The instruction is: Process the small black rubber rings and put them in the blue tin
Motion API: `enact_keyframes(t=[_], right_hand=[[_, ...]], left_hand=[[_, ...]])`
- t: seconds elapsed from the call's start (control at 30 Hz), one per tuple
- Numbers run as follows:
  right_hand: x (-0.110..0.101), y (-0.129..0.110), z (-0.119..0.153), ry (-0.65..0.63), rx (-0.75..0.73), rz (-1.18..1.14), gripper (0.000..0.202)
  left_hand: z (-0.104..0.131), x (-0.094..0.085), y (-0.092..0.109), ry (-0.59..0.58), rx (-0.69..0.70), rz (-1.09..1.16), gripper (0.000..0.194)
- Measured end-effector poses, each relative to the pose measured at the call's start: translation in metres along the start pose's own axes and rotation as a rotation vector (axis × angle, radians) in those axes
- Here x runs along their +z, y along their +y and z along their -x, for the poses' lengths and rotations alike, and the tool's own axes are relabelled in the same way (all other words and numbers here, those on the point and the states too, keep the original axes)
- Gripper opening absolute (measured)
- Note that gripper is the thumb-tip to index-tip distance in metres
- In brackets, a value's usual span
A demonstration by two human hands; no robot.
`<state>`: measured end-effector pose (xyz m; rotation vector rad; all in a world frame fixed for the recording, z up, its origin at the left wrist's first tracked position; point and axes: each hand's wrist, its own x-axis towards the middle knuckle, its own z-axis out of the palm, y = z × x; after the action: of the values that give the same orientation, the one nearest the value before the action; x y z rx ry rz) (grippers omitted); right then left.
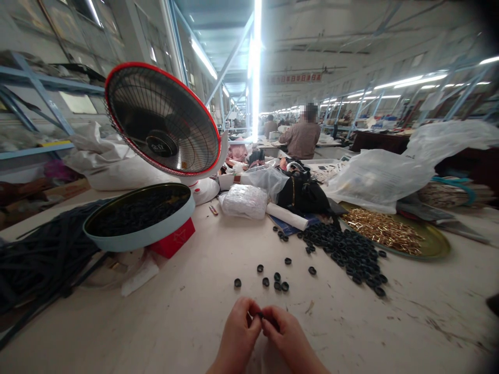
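Note:
My left hand (242,323) and my right hand (281,326) meet fingertip to fingertip low in the view. Both are closed in a pinch on one small black piece (260,315). Fingers cover most of it, and its shape is hard to make out. Just beyond them, several small black loops (277,277) lie scattered on the pale tabletop (195,322). A large heap of the same black loops (346,249) spreads to the right. Behind that heap, a round tray (438,241) holds many small gold-coloured metal pieces (384,228).
On the left stand a red-rimmed fan heater (163,119) and a round tin (144,241) of dark strips, propped on a red box (174,239). Long black strips (42,259) lie beside it. Plastic-wrapped bundle (244,201), white roll (287,216) and black bag (302,195) sit behind. A person (306,135) works farther back.

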<state>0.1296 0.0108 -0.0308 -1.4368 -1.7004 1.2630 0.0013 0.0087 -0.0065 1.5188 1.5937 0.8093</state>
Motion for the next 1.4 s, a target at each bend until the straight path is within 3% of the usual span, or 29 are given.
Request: enact_keyframes(t=[0.1,0.3,0.47,0.6,0.73,0.93,1.2,1.4], right_hand=[[0.001,0.004,-0.002,0.006,-0.010,0.026,0.022],[-0.007,0.003,-0.012,0.038,0.005,0.086,0.019],[-0.015,-0.003,-0.021,0.147,0.052,0.131,0.027],[-0.006,-0.009,-0.011,0.065,-0.008,0.130,0.024],[0.008,-0.021,-0.001,-0.011,-0.066,0.079,0.019],[0.014,-0.023,-0.008,0.041,-0.050,-0.022,0.018],[0.000,-0.002,-0.017,0.083,0.127,-0.356,0.036],[-0.002,0.002,-0.015,0.127,0.143,-0.383,0.041]], left_hand=[[-0.004,0.003,0.000,0.065,0.042,0.002,0.006],[-0.014,0.003,-0.002,0.028,0.029,0.081,0.012],[-0.025,0.000,-0.006,0.016,-0.281,0.572,0.030],[-0.031,0.000,-0.005,0.063,-0.431,0.850,0.031],[-0.034,0.004,0.003,0.115,-0.461,0.859,0.033],[-0.028,0.004,0.016,0.110,-0.428,0.874,0.035],[-0.032,-0.007,-0.005,-0.014,-0.307,0.722,0.045],[-0.035,-0.016,-0.019,0.059,0.117,-0.028,0.038]])
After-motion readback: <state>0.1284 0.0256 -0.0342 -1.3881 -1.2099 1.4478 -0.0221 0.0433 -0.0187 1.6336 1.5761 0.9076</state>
